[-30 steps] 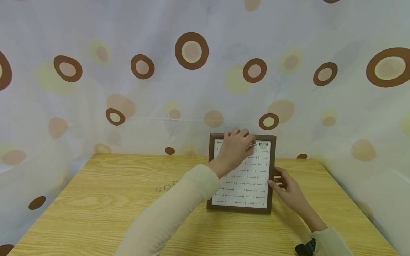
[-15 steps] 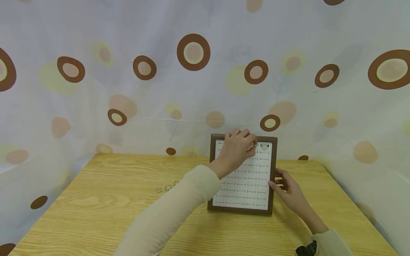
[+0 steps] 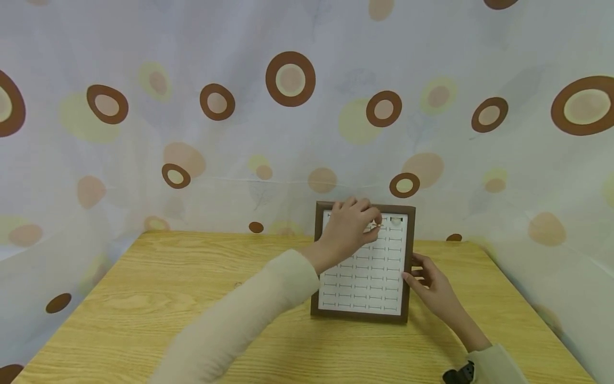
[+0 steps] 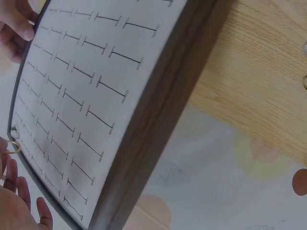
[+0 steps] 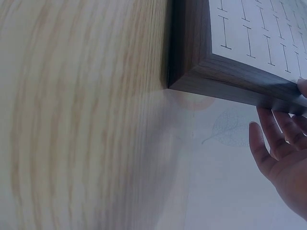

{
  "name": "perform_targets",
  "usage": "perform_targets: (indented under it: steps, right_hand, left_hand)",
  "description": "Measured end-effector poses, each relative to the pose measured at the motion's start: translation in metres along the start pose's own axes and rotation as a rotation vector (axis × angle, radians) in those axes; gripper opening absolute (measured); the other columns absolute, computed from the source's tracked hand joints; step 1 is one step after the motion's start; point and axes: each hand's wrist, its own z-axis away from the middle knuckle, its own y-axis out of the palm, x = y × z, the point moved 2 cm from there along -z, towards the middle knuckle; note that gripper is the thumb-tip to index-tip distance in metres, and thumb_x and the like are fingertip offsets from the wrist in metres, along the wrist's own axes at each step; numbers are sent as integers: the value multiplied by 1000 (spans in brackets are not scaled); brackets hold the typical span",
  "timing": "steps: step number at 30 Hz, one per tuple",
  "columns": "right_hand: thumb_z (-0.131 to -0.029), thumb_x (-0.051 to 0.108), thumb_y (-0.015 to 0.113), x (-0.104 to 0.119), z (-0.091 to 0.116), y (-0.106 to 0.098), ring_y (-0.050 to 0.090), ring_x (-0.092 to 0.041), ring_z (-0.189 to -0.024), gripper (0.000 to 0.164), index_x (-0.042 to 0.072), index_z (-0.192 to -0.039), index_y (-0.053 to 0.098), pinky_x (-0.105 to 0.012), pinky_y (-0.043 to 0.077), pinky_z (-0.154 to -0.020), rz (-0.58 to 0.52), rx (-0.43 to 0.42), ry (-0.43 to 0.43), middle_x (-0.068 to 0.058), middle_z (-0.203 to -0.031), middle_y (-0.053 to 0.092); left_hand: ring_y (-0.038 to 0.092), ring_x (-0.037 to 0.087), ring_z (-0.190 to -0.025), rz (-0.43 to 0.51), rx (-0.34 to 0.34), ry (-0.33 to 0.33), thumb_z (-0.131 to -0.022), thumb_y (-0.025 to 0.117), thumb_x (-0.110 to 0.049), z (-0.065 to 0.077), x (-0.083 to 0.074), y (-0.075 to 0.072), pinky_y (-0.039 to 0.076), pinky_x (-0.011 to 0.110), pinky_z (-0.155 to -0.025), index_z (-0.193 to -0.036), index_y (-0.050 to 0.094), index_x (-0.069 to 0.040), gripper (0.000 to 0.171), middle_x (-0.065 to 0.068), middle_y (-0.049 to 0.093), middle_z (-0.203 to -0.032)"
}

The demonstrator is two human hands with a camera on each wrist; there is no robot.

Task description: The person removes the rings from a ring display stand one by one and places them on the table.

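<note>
A brown-framed display board (image 3: 363,317) stands upright on the table, its white panel cut with rows of slots. My left hand (image 3: 346,230) is in front of the upper part, pinching a gold ring (image 4: 15,148) between thumb and index finger, the other fingers spread. The ring (image 3: 378,225) is close to the panel near the top row. Beside it, a second ring (image 3: 396,220) sits in the top right slot. At the board's right side, my right hand (image 3: 435,288) holds the frame, thumb on the front and fingers at the side and behind.
On the wooden table (image 3: 182,261), left of the board, lies a small ring (image 3: 238,284); the left sleeve (image 3: 244,320) covers the area beside it. Two rings show at the right edge of the left wrist view. A patterned curtain (image 3: 288,144) hangs behind and at the sides.
My left hand has drawn slightly down and left with the gold ring, away from the top row. The left sleeve now hides rings on the table. My right hand keeps its grip.
</note>
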Motion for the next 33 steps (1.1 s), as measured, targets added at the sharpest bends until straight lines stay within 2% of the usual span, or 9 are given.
perform_targets:
  steps: [4, 11, 19, 22, 29, 33]
  right_hand:
    - [-90, 13, 57, 0, 0, 0, 57, -1, -89, 44, -4, -128, 41, -17, 48, -74, 4, -2, -2, -20, -115, 56]
    - [-90, 13, 56, 1, 0, -1, 54, 3, -89, 44, -5, -127, 41, -18, 48, -74, 12, 1, -9, -20, -113, 57]
    - [-91, 14, 55, 1, 1, -1, 48, 11, -90, 45, -4, -128, 40, -17, 46, -75, 28, 19, 25, -20, -117, 55]
    - [-91, 14, 55, 1, 1, -1, 50, 9, -91, 45, -4, -129, 40, -17, 47, -75, 27, 18, 23, -20, -117, 55]
    - [-89, 14, 57, 3, 2, -1, 58, -6, -91, 46, -4, -128, 41, -18, 47, -74, 27, -1, 3, -21, -116, 56]
    - [-89, 15, 57, 4, 1, -1, 58, -7, -91, 47, -4, -129, 41, -17, 47, -74, 24, 2, 9, -21, -116, 56]
  left_hand:
    - [51, 11, -94, 32, 15, 5, -86, 59, -31, 11, 6, -3, 37, 28, -71, -90, 61, -27, 6, -11, 57, -94]
    - [48, 13, -79, 85, -76, 34, -82, 65, -26, 32, 21, -10, 34, 29, -67, -84, 62, -23, 4, -7, 55, -83]
    - [47, 12, -76, 115, -33, 17, -80, 66, -23, 58, 44, -19, 38, 31, -71, -84, 63, -22, 5, -7, 56, -84]
    - [47, 12, -77, 133, -19, -7, -80, 66, -22, 69, 54, -21, 36, 30, -69, -85, 63, -21, 5, -7, 57, -84]
    - [48, 11, -77, 113, 4, -57, -79, 68, -21, 99, 78, -19, 34, 30, -67, -85, 62, -20, 8, -8, 58, -84]
    - [47, 13, -76, 92, 32, -85, -78, 69, -19, 118, 90, -15, 35, 31, -65, -84, 62, -20, 9, -6, 57, -83]
